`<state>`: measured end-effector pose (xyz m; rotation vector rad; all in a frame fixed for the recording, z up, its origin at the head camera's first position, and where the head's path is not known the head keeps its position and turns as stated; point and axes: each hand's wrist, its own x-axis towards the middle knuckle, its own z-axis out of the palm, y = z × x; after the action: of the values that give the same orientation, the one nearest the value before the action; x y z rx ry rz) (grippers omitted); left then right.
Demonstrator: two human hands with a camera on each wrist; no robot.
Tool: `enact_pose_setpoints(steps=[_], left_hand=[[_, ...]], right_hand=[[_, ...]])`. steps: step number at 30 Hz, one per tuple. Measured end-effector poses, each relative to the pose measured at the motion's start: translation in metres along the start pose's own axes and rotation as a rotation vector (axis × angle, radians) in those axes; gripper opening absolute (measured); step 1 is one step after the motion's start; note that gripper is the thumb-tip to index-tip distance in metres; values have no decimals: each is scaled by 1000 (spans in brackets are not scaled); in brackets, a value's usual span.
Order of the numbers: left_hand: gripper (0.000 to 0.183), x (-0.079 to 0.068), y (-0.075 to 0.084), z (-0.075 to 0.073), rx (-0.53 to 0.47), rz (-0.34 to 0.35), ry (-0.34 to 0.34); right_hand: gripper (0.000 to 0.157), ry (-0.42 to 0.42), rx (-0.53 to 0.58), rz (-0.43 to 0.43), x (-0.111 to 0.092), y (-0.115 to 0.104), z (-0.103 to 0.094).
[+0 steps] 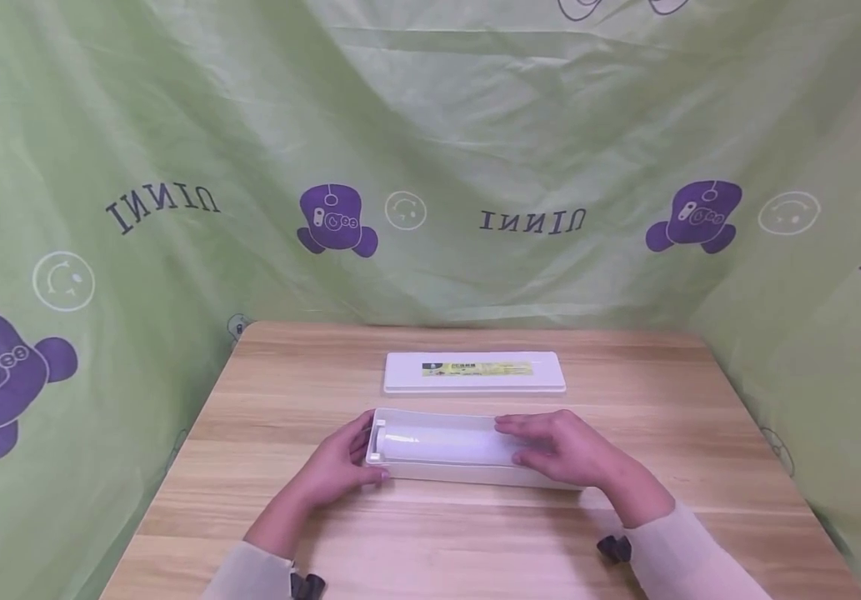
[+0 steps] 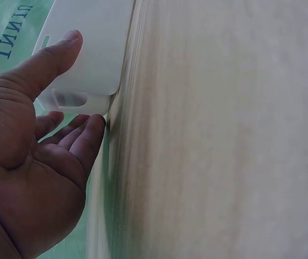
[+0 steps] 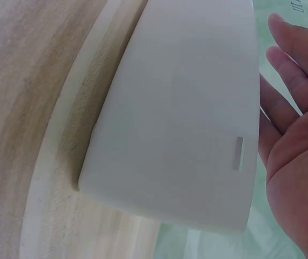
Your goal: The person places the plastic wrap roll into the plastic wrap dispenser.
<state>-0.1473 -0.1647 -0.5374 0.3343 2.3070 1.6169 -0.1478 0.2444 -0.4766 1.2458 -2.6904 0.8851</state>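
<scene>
A long white plastic box (image 1: 468, 473) stands on the table, its top uncovered. Inside lies a smooth, shiny white roll (image 1: 438, 443), its left end beside a small white holder. My left hand (image 1: 340, 467) holds the box's left end, thumb on the front wall and fingers around the end; the left wrist view shows that thumb (image 2: 62, 54) against the wall. Over the right part of the box hovers my right hand (image 1: 568, 448), its fingers extended across the top and hiding the roll's right end. Whether its fingertips touch the roll cannot be told.
Behind the box lies a white lid (image 1: 475, 385) with a yellow-green printed label. Both rest on a wood-grain table (image 1: 287, 375). A green printed cloth (image 1: 438, 125) hangs behind the table and along both sides.
</scene>
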Motion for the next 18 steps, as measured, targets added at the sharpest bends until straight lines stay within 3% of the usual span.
enact_pose_setpoints(steps=[7, 18], left_hand=[[113, 1, -1, 0, 10, 13, 1], [112, 1, -1, 1, 0, 19, 0]], right_hand=[[51, -10, -5, 54, -7, -1, -3], [54, 61, -19, 38, -13, 1, -3]])
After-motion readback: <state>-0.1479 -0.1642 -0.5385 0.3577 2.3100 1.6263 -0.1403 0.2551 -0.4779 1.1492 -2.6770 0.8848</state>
